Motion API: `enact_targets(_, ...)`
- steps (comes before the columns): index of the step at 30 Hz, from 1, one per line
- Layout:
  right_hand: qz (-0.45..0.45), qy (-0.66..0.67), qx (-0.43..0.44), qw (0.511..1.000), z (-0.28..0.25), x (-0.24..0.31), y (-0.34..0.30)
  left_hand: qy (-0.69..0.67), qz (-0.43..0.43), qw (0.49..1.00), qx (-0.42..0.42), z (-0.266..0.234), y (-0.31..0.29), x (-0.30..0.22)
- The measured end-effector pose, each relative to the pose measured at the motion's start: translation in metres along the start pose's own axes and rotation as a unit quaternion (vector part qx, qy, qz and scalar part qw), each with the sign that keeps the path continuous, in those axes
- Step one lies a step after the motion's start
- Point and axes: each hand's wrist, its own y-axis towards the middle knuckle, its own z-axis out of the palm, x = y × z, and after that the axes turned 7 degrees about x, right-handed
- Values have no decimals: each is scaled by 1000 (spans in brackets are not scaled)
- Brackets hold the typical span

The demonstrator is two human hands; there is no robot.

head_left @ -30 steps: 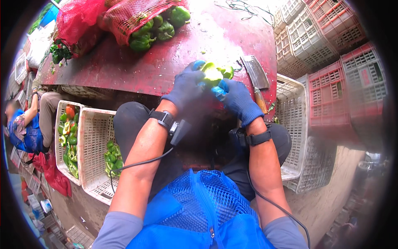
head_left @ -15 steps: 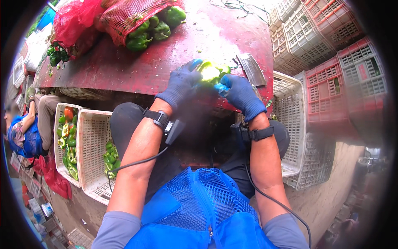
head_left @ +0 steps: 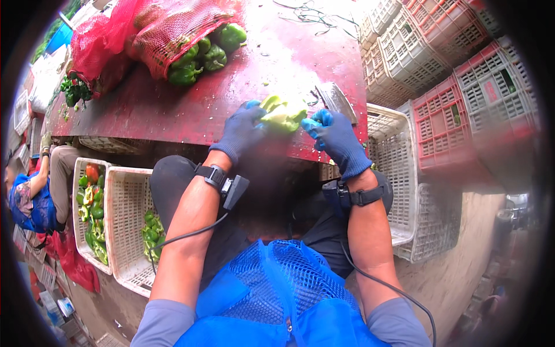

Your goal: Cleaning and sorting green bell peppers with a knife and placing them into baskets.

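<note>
Both my hands wear dark blue gloves and grip a pale green bell pepper (head_left: 282, 114) over the near edge of the red table (head_left: 173, 107). My left hand (head_left: 241, 132) clasps its left side. My right hand (head_left: 335, 137) is on its right side. A cleaver (head_left: 336, 101) lies flat on the table just behind my right hand. A black sensor is strapped to each wrist, with a cable running back along the arm.
Red mesh sacks (head_left: 167, 32) spilling green peppers (head_left: 205, 55) lie at the table's far left. White crates (head_left: 124, 222) with peppers stand at my left. A white crate (head_left: 399, 173) sits at my right; stacked red and white crates (head_left: 462, 87) beyond. Another person (head_left: 34, 191) crouches far left.
Both hands stay on the pepper and have turned it slightly; its pale side shows more between the gloves. The view has shifted a little.
</note>
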Motion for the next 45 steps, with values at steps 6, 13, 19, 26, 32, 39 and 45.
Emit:
enact_targets(6,-27,276,-29,960,-29,16,-35,31,-96,994,32,1,9,1)
enact_targets(13,7,315,-140,939,-74,-19,-69,-45,-120,992,11,5,10,11)
enact_targets(19,39,230,-257,938,-138,-69,-120,-108,-120,987,-20,7,13,10)
enact_targets(26,195,-317,-316,873,-160,-160,-141,-2,-76,996,-50,-31,-7,-4)
enact_targets(32,-48,-197,-346,916,-128,-80,-125,-145,-61,986,-47,-65,-39,-21)
enact_targets(39,-343,-339,-129,867,-16,49,-65,-262,-74,961,51,-77,-59,-42)
enact_targets(45,-383,-381,21,842,35,39,-20,-281,-102,940,164,-72,-48,-37)
